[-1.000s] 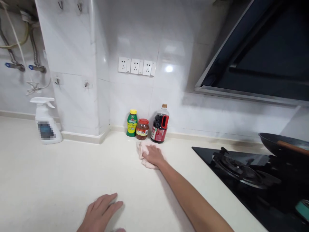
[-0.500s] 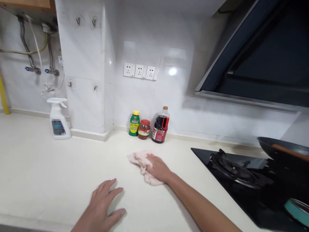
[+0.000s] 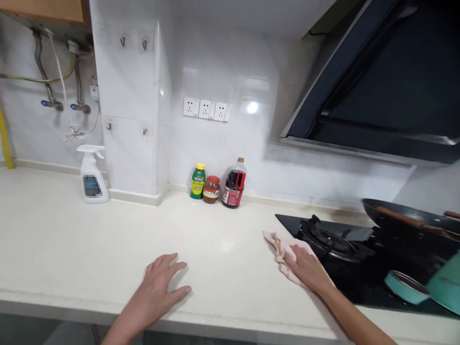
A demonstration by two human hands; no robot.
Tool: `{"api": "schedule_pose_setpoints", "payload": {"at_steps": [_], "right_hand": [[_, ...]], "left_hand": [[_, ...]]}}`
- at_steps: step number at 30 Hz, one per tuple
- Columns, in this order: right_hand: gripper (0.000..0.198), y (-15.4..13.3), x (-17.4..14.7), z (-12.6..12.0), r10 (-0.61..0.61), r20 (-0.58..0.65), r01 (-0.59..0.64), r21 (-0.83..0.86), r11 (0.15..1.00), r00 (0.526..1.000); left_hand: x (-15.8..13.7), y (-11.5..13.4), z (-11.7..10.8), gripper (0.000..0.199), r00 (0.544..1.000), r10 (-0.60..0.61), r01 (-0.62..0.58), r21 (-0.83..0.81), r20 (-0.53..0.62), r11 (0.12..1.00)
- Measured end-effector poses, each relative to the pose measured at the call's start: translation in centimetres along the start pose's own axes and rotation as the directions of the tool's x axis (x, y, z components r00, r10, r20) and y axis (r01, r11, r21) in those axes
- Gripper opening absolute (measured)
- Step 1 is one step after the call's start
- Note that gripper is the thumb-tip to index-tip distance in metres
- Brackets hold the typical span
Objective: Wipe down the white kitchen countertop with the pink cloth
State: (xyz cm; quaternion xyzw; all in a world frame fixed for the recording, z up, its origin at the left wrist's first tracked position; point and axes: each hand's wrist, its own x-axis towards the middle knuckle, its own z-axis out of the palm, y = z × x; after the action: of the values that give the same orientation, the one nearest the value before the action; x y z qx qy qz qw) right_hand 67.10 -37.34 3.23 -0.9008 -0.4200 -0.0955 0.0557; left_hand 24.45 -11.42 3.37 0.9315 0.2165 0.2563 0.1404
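A pale pink cloth [image 3: 278, 254] lies partly bunched on the white countertop [image 3: 215, 268], against the left edge of the black gas stove. My right hand [image 3: 305, 268] presses down on it, fingers over the fabric. Part of the cloth is hidden beneath that hand. My left hand [image 3: 160, 287] hovers near the counter's front edge, palm down, fingers and thumb apart, holding nothing.
Against the back wall stand a green bottle with a yellow cap [image 3: 197, 182], a red-lidded jar [image 3: 212, 190] and a dark sauce bottle [image 3: 234, 184]. A spray bottle [image 3: 92, 175] is at left. On the gas stove [image 3: 345, 278] are a wok [image 3: 395, 218] and a teal-sided pan [image 3: 406, 287].
My right hand has slid the cloth rightward across the counter to the stove's edge. My left hand stays spread and nearly in place. The view has shifted slightly right.
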Motion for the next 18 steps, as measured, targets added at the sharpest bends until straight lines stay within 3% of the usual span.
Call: {"api": "schedule_pose_setpoints", "payload": {"at_steps": [3, 5, 10, 13, 15, 16, 18], "right_hand": [[0.061, -3.7, -0.6, 0.3, 0.084, 0.016, -0.085, 0.028, 0.996, 0.996], [0.066, -7.4, -0.7, 0.2, 0.048, 0.047, -0.051, 0.063, 0.997, 0.998], [0.071, -18.5, -2.2, -1.4, -0.252, 0.107, 0.227, 0.202, 0.953, 0.962], [0.073, -23.6, -4.3, -2.4, -0.510, 0.091, 0.442, 0.388, 0.809, 0.855], [0.065, -25.2, -5.3, -2.7, -0.628, 0.030, 0.545, 0.467, 0.696, 0.777], [0.059, -25.4, -5.4, -2.6, -0.648, 0.002, 0.572, 0.468, 0.673, 0.761], [0.049, -24.6, -4.6, -2.4, -0.632, -0.032, 0.580, 0.435, 0.689, 0.775]], "left_hand": [[0.1, 0.4, -0.3, 0.051, 0.999, -0.014, 0.014, -0.002, 0.043, 1.000], [0.3, 0.5, -0.3, 0.054, 0.999, -0.026, 0.026, -0.004, 0.043, 1.000], [0.6, 0.3, 0.0, 0.063, 0.997, -0.072, 0.073, -0.028, 0.025, 0.997], [0.8, -0.2, 0.3, 0.064, 0.996, -0.092, 0.091, -0.056, -0.019, 0.994], [1.0, -0.6, 0.5, 0.061, 0.993, -0.100, 0.094, -0.079, -0.069, 0.992], [1.1, -0.7, 0.6, 0.060, 0.990, -0.107, 0.099, -0.088, -0.087, 0.991], [1.2, -0.9, 0.6, 0.059, 0.987, -0.124, 0.115, -0.094, -0.099, 0.989]]}}
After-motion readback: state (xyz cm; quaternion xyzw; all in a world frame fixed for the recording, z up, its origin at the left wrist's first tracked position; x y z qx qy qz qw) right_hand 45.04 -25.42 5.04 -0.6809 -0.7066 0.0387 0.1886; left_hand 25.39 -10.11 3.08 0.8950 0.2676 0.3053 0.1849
